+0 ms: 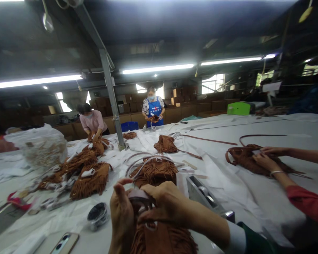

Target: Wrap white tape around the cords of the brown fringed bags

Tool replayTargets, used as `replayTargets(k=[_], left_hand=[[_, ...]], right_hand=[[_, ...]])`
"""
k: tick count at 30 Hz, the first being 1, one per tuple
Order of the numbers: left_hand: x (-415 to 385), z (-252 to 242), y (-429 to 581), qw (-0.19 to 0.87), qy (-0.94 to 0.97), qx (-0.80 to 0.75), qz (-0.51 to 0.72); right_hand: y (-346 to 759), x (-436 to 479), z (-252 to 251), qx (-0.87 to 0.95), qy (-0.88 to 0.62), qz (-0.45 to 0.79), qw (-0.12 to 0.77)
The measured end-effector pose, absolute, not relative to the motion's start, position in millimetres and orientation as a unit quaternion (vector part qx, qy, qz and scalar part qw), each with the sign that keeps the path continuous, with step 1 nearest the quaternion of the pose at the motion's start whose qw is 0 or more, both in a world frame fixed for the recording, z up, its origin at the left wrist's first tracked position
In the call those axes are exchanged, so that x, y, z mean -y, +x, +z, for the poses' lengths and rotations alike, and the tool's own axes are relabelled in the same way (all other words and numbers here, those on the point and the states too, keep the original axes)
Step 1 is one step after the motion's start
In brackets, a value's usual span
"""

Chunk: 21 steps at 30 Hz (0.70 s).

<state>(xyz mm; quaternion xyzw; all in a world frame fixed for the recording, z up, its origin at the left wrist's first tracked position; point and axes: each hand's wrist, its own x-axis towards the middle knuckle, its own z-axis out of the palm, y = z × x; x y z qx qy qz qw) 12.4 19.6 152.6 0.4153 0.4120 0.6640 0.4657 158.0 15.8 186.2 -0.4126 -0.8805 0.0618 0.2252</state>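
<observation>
Near the bottom middle, my left hand [122, 215] and my right hand [168, 204] meet around a looped strap [140, 195], partly covered in pale wrapping. The right fingers pinch the strap, and the left hand curls round its other side with the thumb raised. Just below them lies a brown fringed bag [159, 240], its top partly hidden by my hands. Another brown fringed bag [155, 169] rests right beyond, with wrapped straps arching over it. Left of my left hand stands a small tub lined with dark plastic [97, 215].
A grey metal tool [206, 194] lies to the right, a phone [66, 243] at lower left. Fringed bags [91, 180] and a full clear plastic sack [43, 148] occupy the left. A co-worker's hands [267, 160] handle a bag at right; two people work across the table by a post [111, 102].
</observation>
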Motion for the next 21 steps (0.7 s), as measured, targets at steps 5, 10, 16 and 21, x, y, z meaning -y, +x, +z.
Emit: replayTargets(k=[5, 10, 16, 21], left_hand=[[-23, 153, 18, 0.516, 0.255, -0.405, 0.711], [-36, 142, 17, 0.579, 0.341, -0.373, 0.639], [-41, 155, 19, 0.533, 0.569, -0.334, 0.529], [-36, 165, 31, 0.577, 0.379, -0.367, 0.624]], right_hand=[[151, -13, 167, 0.807, -0.437, 0.231, 0.323], [161, -17, 163, 0.836, -0.452, 0.147, 0.274], [183, -20, 184, 0.893, -0.425, 0.002, 0.146], [184, -24, 183, 0.860, -0.417, 0.105, 0.277]])
